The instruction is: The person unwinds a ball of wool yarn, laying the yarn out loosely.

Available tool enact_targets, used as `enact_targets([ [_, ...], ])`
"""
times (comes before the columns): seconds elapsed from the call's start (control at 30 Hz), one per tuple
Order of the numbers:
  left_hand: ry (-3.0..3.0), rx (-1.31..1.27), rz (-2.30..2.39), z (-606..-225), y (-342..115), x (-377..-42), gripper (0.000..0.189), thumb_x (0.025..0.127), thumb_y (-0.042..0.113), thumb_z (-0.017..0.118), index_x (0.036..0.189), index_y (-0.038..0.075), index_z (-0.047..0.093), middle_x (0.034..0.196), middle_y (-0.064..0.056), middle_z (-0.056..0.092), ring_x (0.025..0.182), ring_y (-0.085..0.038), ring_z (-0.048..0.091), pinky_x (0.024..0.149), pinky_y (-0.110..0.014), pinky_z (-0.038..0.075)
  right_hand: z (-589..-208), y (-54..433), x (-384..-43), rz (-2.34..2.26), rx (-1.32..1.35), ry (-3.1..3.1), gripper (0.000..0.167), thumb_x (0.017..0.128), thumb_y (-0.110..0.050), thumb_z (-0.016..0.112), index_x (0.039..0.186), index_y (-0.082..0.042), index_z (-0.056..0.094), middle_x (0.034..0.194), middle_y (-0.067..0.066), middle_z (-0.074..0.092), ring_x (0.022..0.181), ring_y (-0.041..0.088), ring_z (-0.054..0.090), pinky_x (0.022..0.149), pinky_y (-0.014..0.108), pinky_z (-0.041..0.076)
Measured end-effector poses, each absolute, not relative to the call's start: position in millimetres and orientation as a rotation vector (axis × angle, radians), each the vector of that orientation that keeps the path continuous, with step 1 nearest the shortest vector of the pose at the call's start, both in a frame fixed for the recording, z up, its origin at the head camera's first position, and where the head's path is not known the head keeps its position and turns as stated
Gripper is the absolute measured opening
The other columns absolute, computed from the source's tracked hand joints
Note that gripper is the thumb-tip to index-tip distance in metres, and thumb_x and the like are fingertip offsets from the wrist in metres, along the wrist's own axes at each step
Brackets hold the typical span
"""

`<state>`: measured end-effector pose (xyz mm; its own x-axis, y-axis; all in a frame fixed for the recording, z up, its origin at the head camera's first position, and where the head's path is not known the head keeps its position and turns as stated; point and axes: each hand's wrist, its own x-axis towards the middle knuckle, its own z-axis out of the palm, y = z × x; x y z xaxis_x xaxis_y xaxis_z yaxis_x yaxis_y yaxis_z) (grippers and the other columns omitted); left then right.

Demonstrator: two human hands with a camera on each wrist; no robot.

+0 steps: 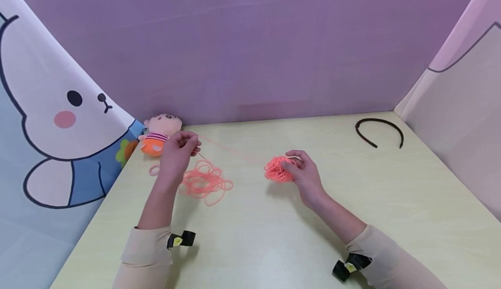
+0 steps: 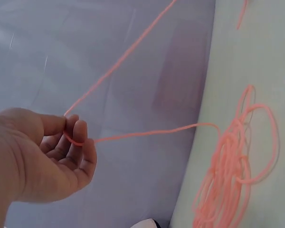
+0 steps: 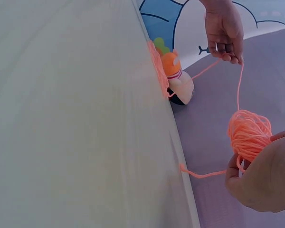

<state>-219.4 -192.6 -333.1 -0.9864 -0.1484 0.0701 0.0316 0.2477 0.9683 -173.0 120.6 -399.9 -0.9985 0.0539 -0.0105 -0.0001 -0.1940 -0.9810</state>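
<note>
My left hand (image 1: 179, 152) pinches a strand of coral yarn (image 2: 126, 54) between thumb and fingers, raised above the table. From there the strand runs across to a wound ball of yarn (image 1: 278, 169), which my right hand (image 1: 307, 178) grips over the table. Below my left hand, a loose heap of the same yarn (image 1: 205, 180) lies in loops, joined to the pinched strand. In the right wrist view a short tail of yarn (image 3: 204, 175) hangs out from under the ball (image 3: 249, 134).
A plush doll (image 1: 162, 128) in orange and stripes leans at the back left, behind my left hand. Near it lies a small pink ring (image 1: 154, 170). A dark curved headband (image 1: 377, 121) rests at the back right. Purple cloth (image 1: 274, 49) hangs behind the table (image 1: 250, 245).
</note>
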Motion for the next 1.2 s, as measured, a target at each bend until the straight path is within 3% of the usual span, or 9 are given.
enact_targets([
  [0.43,-2.113,0.353,-1.872,-322.7,-206.9,-218.1,0.021,0.103,0.028,0.060,0.118,0.014,0.061,0.109,-0.008,0.064,0.094,-0.019,0.064,0.085,-0.024,0.053,-400.7,121.3,-173.7,2.423,-0.048,-1.940,0.032,0.097,0.001,0.062,0.127,-0.003,0.051,0.100,0.005,0.062,0.079,0.009,0.062,0.066,0.022,0.053],
  [0.77,-1.963,0.371,-1.905,-323.3,-210.5,-219.6,0.023,0.102,0.025,0.062,0.119,0.009,0.062,0.110,-0.012,0.065,0.086,-0.016,0.064,0.079,-0.021,0.054,-401.3,121.7,-174.2,2.464,-0.020,-1.925,0.030,0.097,0.002,0.061,0.124,-0.006,0.051,0.098,0.002,0.065,0.077,0.009,0.063,0.066,0.023,0.053],
  [0.97,-1.890,0.382,-1.922,-321.5,-210.5,-218.7,0.020,0.102,0.025,0.062,0.116,0.011,0.062,0.105,-0.009,0.063,0.085,-0.016,0.064,0.080,-0.021,0.055,-401.4,121.7,-174.3,2.460,-0.034,-1.947,0.034,0.094,0.003,0.064,0.124,-0.006,0.052,0.091,0.002,0.063,0.075,0.010,0.061,0.066,0.023,0.052],
  [1.2,-1.728,0.377,-1.956,-319.6,-211.2,-217.7,0.015,0.102,0.022,0.062,0.114,0.012,0.061,0.101,-0.005,0.062,0.084,-0.019,0.064,0.079,-0.022,0.055,-404.9,122.2,-176.0,2.404,-0.052,-2.005,0.037,0.091,0.006,0.065,0.125,-0.004,0.053,0.095,0.007,0.065,0.074,0.010,0.062,0.069,0.023,0.052],
])
